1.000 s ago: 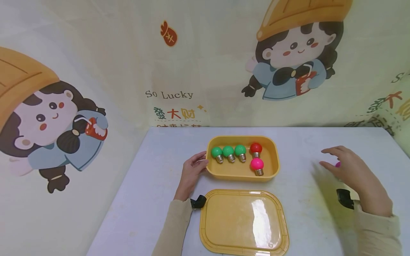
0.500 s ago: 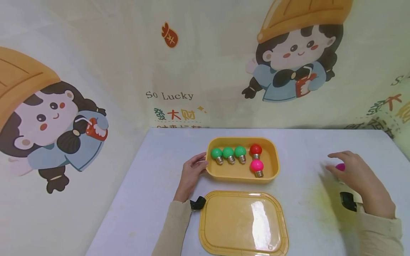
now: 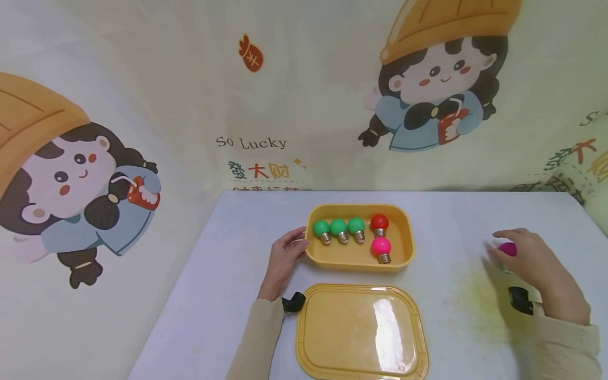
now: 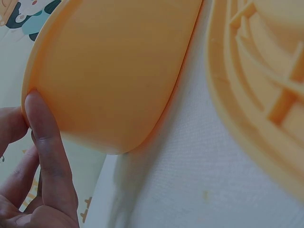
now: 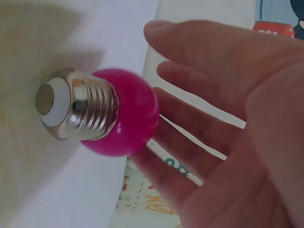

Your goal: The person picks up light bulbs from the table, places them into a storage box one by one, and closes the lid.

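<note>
- L hand (image 3: 283,258): pinching the L edge of the yellow box (image 3: 358,266), thumb on one side of the rim & a finger on the other.
- Yellow box: on the white table (image 3: 451,248), abt in the middle, toward the far side.
- R hand (image 3: 532,264): fingers & thumb loose and apart around the purple bulb (image 5: 128,114), w/o gripping it. Can't tell for sure if a fingertip touches it.
- Purple bulb: on the table, well to the R of the box, partly hidden by the R hand in the head view. Its shiny screw end points back toward the R wrist cam.
- In the box: 3 green bulbs (image 3: 338,227) in a row on the L. On the R, a red bulb (image 3: 379,220) w/ a pink bulb (image 3: 381,246) just in front of it, nearer the person.
- Flat yellow tray (image 3: 339,330): on the table, in front of the box, near it but apart. Bright shine on its R part.
- Both arms: tan sleeves (image 3: 256,332), w/ a black piece (image 3: 294,302) at each wrist.
- Behind: pale cloth (image 3: 190,105) w/ big cartoon kids (image 3: 427,119) in orange hats, & "So Lucky" words.
</note>
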The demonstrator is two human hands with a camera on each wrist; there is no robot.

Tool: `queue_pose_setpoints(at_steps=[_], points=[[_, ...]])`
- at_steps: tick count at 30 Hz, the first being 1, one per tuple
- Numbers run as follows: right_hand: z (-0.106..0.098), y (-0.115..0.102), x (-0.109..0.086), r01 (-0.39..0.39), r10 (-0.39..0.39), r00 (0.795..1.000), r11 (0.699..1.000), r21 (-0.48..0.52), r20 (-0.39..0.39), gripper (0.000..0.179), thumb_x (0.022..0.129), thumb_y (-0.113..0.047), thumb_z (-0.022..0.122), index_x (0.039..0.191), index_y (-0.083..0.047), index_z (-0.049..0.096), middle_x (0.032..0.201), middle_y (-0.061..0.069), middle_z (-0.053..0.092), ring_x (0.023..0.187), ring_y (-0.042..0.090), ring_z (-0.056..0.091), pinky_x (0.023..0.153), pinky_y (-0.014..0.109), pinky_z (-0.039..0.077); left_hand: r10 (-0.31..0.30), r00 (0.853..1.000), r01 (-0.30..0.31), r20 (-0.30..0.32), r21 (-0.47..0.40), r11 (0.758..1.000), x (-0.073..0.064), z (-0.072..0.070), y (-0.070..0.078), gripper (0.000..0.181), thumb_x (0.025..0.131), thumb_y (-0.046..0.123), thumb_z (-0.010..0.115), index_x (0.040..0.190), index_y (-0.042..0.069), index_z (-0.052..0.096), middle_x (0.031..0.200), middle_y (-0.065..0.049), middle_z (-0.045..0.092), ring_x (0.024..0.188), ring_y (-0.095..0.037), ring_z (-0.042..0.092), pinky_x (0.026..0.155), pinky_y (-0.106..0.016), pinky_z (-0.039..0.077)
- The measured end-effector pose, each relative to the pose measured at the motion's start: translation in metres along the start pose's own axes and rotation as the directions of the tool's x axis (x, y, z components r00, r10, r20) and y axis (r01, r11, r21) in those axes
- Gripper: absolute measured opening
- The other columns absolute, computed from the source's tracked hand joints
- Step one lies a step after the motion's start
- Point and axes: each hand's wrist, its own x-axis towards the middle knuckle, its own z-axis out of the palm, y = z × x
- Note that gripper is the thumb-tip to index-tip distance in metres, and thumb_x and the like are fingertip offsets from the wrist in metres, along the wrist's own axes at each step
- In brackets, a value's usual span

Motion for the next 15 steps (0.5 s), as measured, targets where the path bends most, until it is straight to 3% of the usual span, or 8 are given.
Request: queue_pose_setpoints(at_steps=[4,10,15], points=[[-0.001,0.003,-0.002,-0.052,0.051,0.998,0.999,0.017,0.034,0.040,0.083,-0.004,0.073,0.115,0.015,0.058,0.111,0.043,0.048,0.100,0.057,0.045,0.085,0.072,0.040,0.000,1.000,0.000,-0.001,0.011,1.000,0.000,0.000,0.000,0.036,0.093,0.011,0.069,0.129,0.012,0.065,0.123,-0.013,0.062,0.102,-0.018,0.064,0.076,-0.023,0.057],[-0.001,0.008,-0.002,-0.073,0.073,0.996,0.997,0.012,0.043,0.044,0.081,-0.003,0.076,0.115,0.016,0.056,0.108,0.041,0.050,0.090,0.051,0.051,0.078,0.067,0.047,0.013,1.000,-0.013,-0.004,0.019,1.000,0.001,0.001,0.000,0.038,0.093,0.010,0.070,0.131,0.010,0.064,0.124,-0.015,0.061,0.099,-0.016,0.065,0.075,-0.023,0.057],[0.000,0.011,-0.002,-0.159,0.158,0.984,0.987,0.011,0.084,0.052,0.084,-0.010,0.076,0.120,0.018,0.052,0.108,0.040,0.053,0.089,0.047,0.051,0.078,0.064,0.049,0.009,1.000,-0.009,0.002,-0.002,1.000,0.002,0.000,0.000,0.039,0.093,0.010,0.070,0.131,0.008,0.063,0.126,-0.018,0.060,0.099,-0.015,0.064,0.074,-0.022,0.056]])
